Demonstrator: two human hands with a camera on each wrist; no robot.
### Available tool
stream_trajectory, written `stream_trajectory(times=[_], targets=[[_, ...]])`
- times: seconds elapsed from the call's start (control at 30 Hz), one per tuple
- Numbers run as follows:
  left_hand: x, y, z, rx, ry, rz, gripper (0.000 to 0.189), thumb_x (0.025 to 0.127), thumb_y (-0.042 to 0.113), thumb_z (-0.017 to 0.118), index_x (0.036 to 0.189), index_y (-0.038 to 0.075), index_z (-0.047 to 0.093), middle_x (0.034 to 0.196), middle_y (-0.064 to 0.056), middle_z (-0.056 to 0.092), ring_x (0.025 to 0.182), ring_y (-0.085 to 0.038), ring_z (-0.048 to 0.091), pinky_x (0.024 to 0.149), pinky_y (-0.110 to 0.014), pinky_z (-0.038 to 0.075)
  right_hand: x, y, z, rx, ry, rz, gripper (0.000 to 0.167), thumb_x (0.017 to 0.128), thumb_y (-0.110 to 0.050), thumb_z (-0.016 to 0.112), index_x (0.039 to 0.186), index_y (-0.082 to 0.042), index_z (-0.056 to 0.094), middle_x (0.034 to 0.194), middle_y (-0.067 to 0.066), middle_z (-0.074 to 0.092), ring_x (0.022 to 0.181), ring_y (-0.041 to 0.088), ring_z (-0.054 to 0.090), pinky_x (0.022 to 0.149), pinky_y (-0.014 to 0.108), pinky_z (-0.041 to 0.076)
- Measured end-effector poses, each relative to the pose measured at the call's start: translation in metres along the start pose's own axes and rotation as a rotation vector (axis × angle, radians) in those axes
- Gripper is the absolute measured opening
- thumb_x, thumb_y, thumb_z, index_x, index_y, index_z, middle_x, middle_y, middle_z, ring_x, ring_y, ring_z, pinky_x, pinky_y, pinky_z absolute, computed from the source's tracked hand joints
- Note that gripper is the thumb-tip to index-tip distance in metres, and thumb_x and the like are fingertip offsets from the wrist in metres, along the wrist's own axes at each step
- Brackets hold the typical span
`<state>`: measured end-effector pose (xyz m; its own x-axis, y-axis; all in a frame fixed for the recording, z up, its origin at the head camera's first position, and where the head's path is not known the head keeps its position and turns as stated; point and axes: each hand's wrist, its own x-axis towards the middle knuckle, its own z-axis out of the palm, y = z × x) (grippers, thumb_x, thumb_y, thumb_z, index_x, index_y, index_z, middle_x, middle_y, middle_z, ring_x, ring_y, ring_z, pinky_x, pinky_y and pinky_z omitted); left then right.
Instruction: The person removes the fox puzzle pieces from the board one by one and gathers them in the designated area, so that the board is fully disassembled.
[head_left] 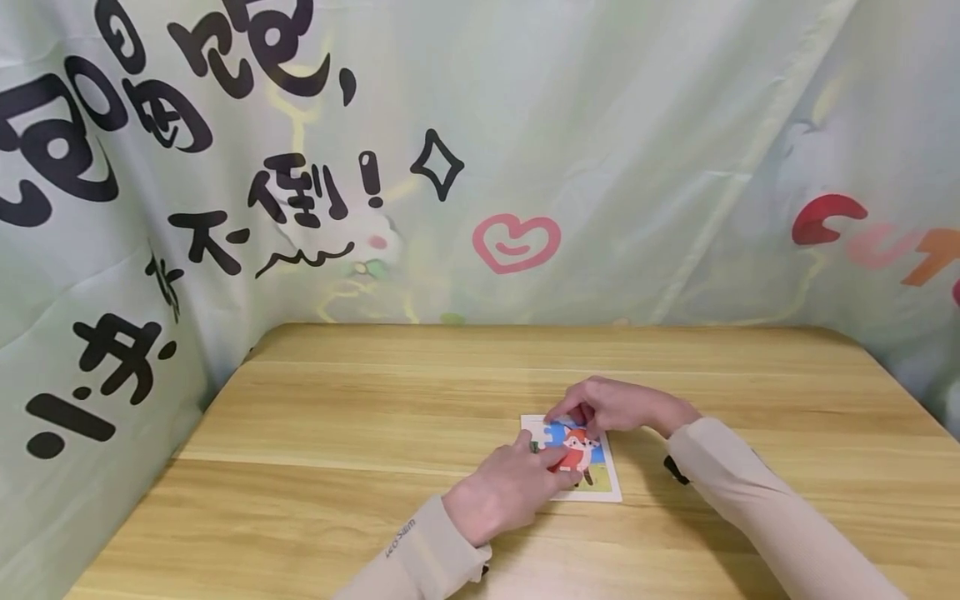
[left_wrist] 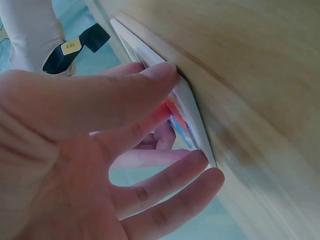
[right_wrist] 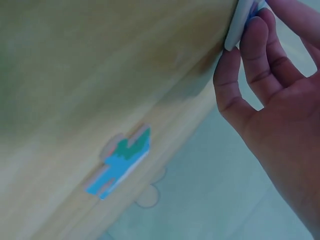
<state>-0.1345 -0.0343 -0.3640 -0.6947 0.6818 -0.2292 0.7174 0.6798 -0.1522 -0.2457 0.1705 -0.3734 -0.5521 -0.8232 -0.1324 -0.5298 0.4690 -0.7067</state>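
A small square jigsaw puzzle with a fox picture and a pale border lies flat on the wooden table. Its upper left part shows a white, uncovered patch. Spread across the lower left of the picture, my left hand touches it with outstretched fingers; the left wrist view shows the thumb and fingertips against the board's edge. My right hand reaches over the top edge, fingers bent down onto the picture. In the right wrist view, one fingertip touches the board's corner. Whether these fingers pinch a piece is hidden.
A loose blue and green puzzle piece lies on the table, seen in the right wrist view. The wooden tabletop extends around the puzzle. Behind it hangs a pale printed curtain. Dark wrist devices show at the sleeves.
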Motion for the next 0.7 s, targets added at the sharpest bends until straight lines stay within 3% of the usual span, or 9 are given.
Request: stream_trajectory(times=[0.17,0.37,0.7], targets=[[-0.0017,-0.0026,0.0019,0.02,0.002,0.004,0.062,0.095,0.019,0.072,0.149,0.043,0.051,0.157,0.011,0.041,0.133,-0.041,0.048,0.086,-0.036,0.058,0.0032,-0.0052,-0.0008,-0.006,-0.026,0.017,0.057,0.076,0.025,0.061,0.125,-0.002,0.072,0.085,-0.001,0.057,0.072,0.012,0.047,0.065,0.024,0.043],[-0.0014,-0.0009,0.0027,0.011,0.005,-0.007,0.061,0.097,0.019,0.07,0.148,0.044,0.051,0.157,0.011,0.041,0.134,-0.041,0.047,0.086,-0.036,0.058,0.0026,-0.0048,-0.0013,-0.02,-0.024,0.008,0.052,0.076,0.025,0.062,0.119,-0.001,0.074,0.087,-0.002,0.06,0.07,0.011,0.047,0.063,0.024,0.044],[-0.0016,0.0002,0.0024,0.012,0.0,-0.013,0.06,0.097,0.02,0.07,0.148,0.045,0.051,0.157,0.013,0.041,0.135,-0.041,0.046,0.086,-0.037,0.058,0.0056,-0.0049,-0.002,-0.009,-0.042,-0.024,0.05,0.074,0.026,0.06,0.117,0.001,0.071,0.08,-0.005,0.059,0.067,0.007,0.049,0.061,0.024,0.048]])
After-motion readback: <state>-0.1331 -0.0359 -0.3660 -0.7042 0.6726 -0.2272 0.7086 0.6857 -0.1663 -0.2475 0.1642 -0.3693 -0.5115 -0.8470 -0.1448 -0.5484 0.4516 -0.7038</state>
